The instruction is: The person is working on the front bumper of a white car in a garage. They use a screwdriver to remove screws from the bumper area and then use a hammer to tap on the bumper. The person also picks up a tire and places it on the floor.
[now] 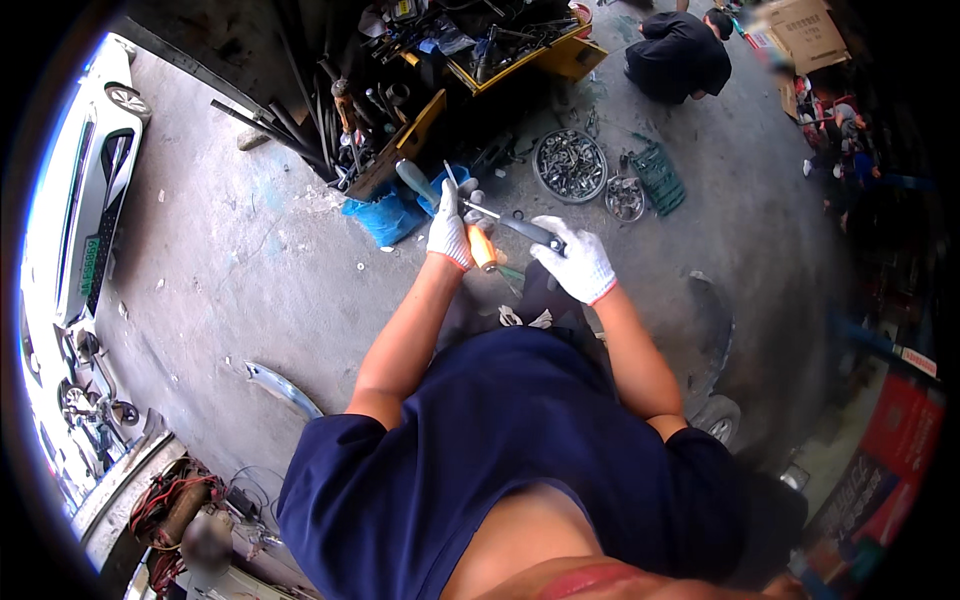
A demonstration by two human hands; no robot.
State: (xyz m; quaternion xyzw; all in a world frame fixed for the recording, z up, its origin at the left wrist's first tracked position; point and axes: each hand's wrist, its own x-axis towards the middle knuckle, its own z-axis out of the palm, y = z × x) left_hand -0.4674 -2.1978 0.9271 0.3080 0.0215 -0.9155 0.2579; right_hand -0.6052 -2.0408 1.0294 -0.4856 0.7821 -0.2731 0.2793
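Near the middle of the workshop floor, a person in a dark blue T-shirt (520, 430) is busy with hand tools, both hands in white gloves. Taking twelve o'clock as straight ahead of them, the left hand (452, 228) is just on the eleven side, closed round an orange-handled tool (482, 249) whose handle hangs toward five. A grey-green handle (415, 182) sticks out toward ten beside those fingers; I can't tell whether it's gripped too. Over at one, the right hand (575, 260) has its fingers wrapped on a dark-handled screwdriver (533, 233), its thin shaft pointing toward ten and reaching the left glove.

Around the hands, a blue bag (380, 218) sits at nine, a round tub of metal parts (570, 165) at one, and a green case (657, 178) at two. Farther off toward one, someone in dark clothes (680, 55) is bent low.
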